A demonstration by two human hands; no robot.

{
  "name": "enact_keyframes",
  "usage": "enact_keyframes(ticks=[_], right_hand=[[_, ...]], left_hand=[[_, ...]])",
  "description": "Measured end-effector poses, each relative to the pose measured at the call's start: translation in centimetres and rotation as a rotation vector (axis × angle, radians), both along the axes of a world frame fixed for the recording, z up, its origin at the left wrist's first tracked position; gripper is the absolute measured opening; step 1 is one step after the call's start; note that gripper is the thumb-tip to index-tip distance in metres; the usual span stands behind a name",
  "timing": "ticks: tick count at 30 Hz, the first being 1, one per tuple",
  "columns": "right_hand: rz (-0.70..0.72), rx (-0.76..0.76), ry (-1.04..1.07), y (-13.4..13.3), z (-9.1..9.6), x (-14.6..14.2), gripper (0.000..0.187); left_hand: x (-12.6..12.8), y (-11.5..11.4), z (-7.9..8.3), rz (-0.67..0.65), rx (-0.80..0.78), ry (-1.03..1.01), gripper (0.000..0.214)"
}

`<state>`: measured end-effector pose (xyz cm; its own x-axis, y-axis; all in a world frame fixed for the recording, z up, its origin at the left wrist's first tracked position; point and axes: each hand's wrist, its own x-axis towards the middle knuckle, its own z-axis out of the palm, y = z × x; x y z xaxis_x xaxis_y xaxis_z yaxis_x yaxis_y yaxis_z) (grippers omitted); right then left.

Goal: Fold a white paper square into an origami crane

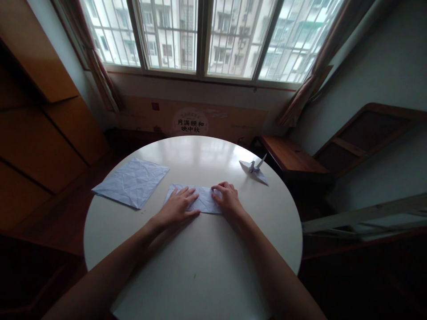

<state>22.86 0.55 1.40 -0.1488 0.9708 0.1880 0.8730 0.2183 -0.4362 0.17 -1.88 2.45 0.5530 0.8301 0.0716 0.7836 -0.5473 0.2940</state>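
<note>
A folded strip of pale, creased paper (204, 203) lies on the white round table (193, 266), in front of me. My left hand (180, 205) rests flat across its left part, with the fingers spread. At the right end, my right hand (227, 198) has its fingers curled, and thumb and forefinger close on the paper. The hand hides that end of the strip. To the left lies an unfolded sheet of paper (133, 182) covered in crease lines. A folded paper crane (255, 170) stands near the table's far right edge.
Behind the table, a long printed box (140, 113) stands under the barred window (200, 40). A brown wooden bench (290, 155) is at the right, past the table's edge. Wooden cabinets (33, 146) stand on the left.
</note>
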Motion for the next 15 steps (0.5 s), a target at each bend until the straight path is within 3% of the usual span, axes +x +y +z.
enact_keyframes(ticks=[15], right_hand=[[0.009,-0.001,-0.005,0.04,-0.06,0.01,0.025]], left_hand=[[-0.19,0.16,-0.42,-0.004,0.002,0.013,0.062]])
